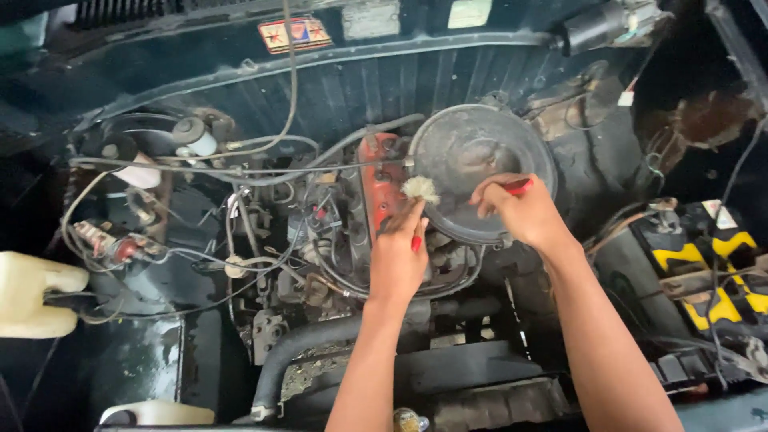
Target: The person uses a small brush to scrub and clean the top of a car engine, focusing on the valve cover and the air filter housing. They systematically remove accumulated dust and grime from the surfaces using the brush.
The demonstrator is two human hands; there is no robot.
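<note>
I look down into an open engine bay. My left hand [398, 260] grips a small brush with a red handle; its pale bristles [419, 189] touch the left rim of the round dark air cleaner lid [472, 152]. My right hand [520, 210] rests on the lid's lower right and holds a red-handled tool [518, 186], whose tip is hidden by my fingers. A red valve cover [378, 188] lies just left of the lid, under the brush.
Hoses and wires [240, 172] crowd the left side. A battery with yellow markings [712, 272] sits at right. A pale plastic tank [32, 296] stands at the far left. A thick black hose [320, 336] runs below the engine.
</note>
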